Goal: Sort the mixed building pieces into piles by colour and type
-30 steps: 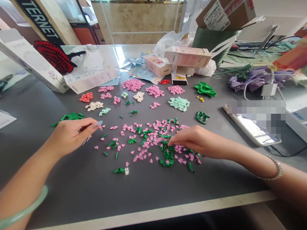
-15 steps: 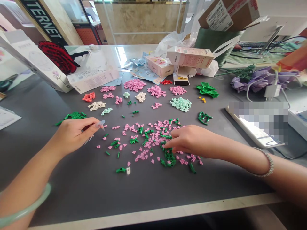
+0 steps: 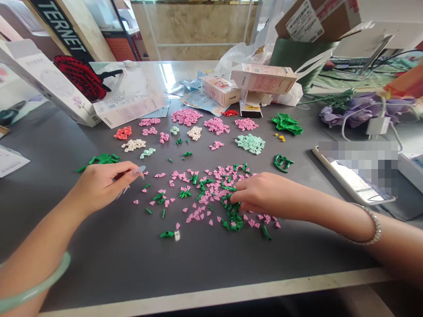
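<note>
My left hand [image 3: 102, 182] hovers at the left of a scattered pile, thumb and fingertips pressed together. Whatever is between them, if anything, I cannot make out. My right hand [image 3: 259, 193] reaches into the pile's right side, fingers bent and closed over green connector pieces [image 3: 234, 215]; its fingertips are partly hidden. Small pink petal-shaped building pieces [image 3: 211, 191] lie mixed with green tube pieces across the middle. Close to my left wrist is a heap of green stem pieces [image 3: 104, 158]. In front lie a green piece [image 3: 167, 234] and a white piece [image 3: 177, 235].
Sorted heaps stand farther back: pink pieces [image 3: 187, 116], mint pieces [image 3: 250, 143], white pieces [image 3: 133, 145], coral pieces [image 3: 123, 132] and green leaf pieces [image 3: 287, 123]. Boxes [image 3: 264, 79] and a green bin [image 3: 291, 59] are behind. At right are a phone [image 3: 353, 180] and purple flowers [image 3: 360, 110].
My right hand has shifted slightly right, and its fingers have curled in more over the green pieces. My left hand stays in the same place.
</note>
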`<action>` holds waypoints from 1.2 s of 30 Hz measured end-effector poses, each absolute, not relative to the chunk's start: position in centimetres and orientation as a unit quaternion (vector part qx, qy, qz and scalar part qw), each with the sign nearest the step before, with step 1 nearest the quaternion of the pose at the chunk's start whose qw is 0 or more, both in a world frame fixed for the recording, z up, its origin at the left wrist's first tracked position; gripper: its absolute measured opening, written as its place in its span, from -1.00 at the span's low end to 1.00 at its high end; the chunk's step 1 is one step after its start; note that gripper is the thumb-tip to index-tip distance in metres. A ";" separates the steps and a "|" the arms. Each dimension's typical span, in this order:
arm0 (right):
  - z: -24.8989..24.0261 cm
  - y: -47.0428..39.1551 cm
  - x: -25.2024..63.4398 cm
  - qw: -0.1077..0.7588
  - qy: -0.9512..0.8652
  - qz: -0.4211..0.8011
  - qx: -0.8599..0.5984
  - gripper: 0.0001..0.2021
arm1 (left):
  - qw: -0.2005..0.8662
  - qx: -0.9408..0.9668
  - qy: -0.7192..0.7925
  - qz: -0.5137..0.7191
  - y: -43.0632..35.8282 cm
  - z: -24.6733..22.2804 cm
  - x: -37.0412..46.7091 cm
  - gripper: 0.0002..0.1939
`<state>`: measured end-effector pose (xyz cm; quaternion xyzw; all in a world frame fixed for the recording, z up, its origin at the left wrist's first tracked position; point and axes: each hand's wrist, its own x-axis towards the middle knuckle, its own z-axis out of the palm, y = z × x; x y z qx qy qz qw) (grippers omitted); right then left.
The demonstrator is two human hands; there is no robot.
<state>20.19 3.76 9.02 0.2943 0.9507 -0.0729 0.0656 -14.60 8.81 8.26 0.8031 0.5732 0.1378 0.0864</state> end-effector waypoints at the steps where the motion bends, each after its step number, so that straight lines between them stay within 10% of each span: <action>1: 9.0 3.7 20.1 0.068 0.951 -0.068 0.294 -0.93 | 0.086 0.802 0.575 0.137 8.8 8.2 -14.6 -0.44; 24: 8.4 3.4 19.2 0.083 0.952 -0.024 0.294 -0.83 | 0.074 0.802 0.578 0.130 8.9 8.2 -14.8 -0.44; 36: 9.7 3.9 20.4 -0.245 0.616 -0.635 0.397 -0.78 | 0.085 0.796 0.584 0.133 8.7 8.4 -14.7 -0.41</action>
